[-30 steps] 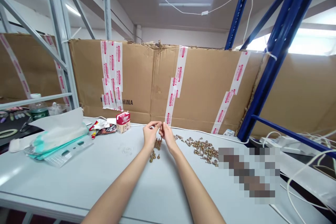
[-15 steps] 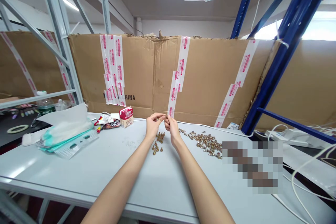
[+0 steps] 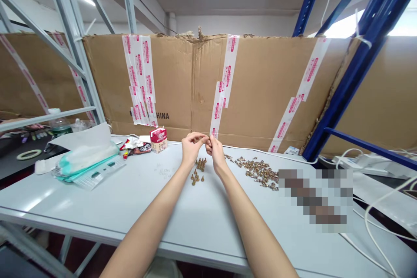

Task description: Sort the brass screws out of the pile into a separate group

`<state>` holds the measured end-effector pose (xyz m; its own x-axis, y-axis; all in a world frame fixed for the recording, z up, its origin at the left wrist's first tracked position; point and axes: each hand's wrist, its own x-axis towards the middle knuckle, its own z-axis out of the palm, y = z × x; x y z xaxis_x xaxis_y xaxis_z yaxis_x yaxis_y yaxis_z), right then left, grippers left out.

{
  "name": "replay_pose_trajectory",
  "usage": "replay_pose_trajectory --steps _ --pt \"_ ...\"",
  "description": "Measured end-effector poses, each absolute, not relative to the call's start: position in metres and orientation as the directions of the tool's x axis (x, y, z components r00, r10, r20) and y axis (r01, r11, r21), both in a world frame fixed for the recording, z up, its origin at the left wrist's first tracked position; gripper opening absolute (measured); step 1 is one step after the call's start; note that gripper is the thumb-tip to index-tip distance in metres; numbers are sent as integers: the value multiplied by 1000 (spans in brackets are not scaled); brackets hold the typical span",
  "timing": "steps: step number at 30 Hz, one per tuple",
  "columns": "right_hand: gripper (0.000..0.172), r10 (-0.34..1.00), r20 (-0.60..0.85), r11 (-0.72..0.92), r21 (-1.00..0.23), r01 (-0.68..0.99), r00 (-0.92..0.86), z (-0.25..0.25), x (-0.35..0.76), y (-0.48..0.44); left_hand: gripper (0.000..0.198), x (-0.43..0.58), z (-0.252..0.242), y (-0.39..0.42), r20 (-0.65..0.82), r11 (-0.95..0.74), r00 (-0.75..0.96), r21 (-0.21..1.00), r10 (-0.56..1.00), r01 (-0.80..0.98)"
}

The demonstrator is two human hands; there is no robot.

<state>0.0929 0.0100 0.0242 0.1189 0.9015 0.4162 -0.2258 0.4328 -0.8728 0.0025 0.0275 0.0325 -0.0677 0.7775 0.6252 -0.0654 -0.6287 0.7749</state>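
My left hand [image 3: 191, 147] and my right hand [image 3: 215, 151] meet fingertip to fingertip above the white table [image 3: 182, 221]. Both are pinched on one tiny brass-coloured piece between them, too small to name. Just below the hands stands a small cluster of brass screws [image 3: 198, 171] on the table. A larger scattered pile of brass screws [image 3: 257, 171] lies to the right of my right hand.
A tissue pack [image 3: 85, 160] lies at the left, with a small red-and-white carton [image 3: 158, 140] and wrappers [image 3: 134, 147] behind it. A taped cardboard wall [image 3: 260, 91] backs the table. Blue rack posts [image 3: 352, 65] and white cables [image 3: 374, 217] are at the right, grey shelving [image 3: 74, 52] at the left.
The view has tilted down and shifted slightly, so the table's front edge shows more. Both hands stay pinched together in the same place above the screw cluster.
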Motion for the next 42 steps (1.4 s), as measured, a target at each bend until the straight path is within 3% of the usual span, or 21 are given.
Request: replay_pose_trajectory --steps 7,19,27,35,42 --pt "46 926 369 376 -895 -241 79 27 96 6 14 2 34 25 663 -664 -41 746 748 -52" --pt "48 889 417 449 -875 -179 192 32 100 4 16 -2 41 22 727 -726 -62 686 684 49" --pt "44 887 434 458 -869 -187 154 33 100 2 14 -1 40 23 755 -754 -3 655 656 48" --pt "46 928 359 372 -908 -193 99 29 105 5 16 1 38 23 762 -764 52 642 645 68" --pt "43 883 462 468 -880 -81 81 26 101 6 14 -1 36 27 722 -722 -19 692 692 3"
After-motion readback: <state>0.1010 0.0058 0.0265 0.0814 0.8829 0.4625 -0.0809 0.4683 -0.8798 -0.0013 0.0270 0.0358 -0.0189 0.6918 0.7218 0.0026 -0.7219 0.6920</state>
